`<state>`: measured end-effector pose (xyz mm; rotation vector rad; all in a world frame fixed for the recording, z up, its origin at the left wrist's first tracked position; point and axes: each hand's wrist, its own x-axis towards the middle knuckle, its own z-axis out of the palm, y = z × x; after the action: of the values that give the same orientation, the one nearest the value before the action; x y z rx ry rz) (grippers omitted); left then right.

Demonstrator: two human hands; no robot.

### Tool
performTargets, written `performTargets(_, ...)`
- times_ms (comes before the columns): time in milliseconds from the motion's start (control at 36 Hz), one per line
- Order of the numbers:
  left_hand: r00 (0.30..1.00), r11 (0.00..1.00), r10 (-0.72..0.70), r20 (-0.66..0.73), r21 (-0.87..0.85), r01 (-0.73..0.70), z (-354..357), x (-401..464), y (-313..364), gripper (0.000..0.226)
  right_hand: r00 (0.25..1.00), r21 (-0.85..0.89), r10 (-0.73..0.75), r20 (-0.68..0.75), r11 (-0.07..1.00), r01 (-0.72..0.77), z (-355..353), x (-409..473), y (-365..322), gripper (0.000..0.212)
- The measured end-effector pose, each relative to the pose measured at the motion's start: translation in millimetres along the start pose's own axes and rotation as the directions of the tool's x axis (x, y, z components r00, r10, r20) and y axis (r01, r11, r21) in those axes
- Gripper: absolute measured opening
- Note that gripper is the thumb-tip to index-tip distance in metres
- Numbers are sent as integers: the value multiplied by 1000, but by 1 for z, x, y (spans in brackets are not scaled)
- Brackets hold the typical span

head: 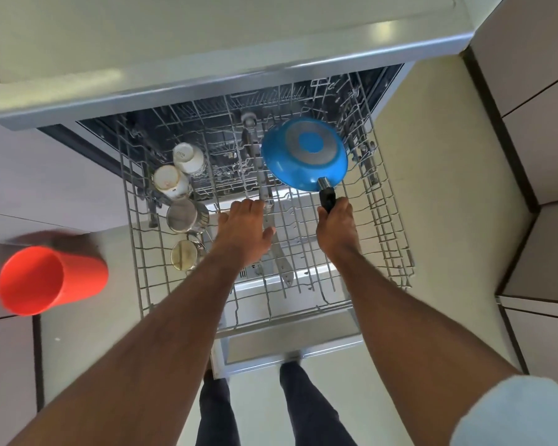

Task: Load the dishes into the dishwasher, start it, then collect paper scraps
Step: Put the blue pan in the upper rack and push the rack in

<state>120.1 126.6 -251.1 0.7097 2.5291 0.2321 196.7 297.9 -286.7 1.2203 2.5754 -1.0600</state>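
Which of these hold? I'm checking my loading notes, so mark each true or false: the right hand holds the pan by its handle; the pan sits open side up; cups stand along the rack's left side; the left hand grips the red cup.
1. True: the right hand grips the black handle of the blue pan.
2. False: the pan is bottom up, its base showing.
3. True: cups line the left side of the rack.
4. False: the left hand rests over the rack wires; the red cup lies apart, far left.

A blue pan [304, 154] with a grey-ringed base and black handle [326, 194] is seen; the cup [50, 280] is orange-red, the rack [384, 226] grey wire.
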Motion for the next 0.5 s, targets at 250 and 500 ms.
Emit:
performTargets(250,1000,1000,5,8,2,-5,5,7,3,60,991,-56,99,86,994,-94,15,16,4,47)
performTargets(500,1000,1000,9,28,-18,-9,8,10,8,56,983,-308,126,133,948,-80,13,22,-1,47)
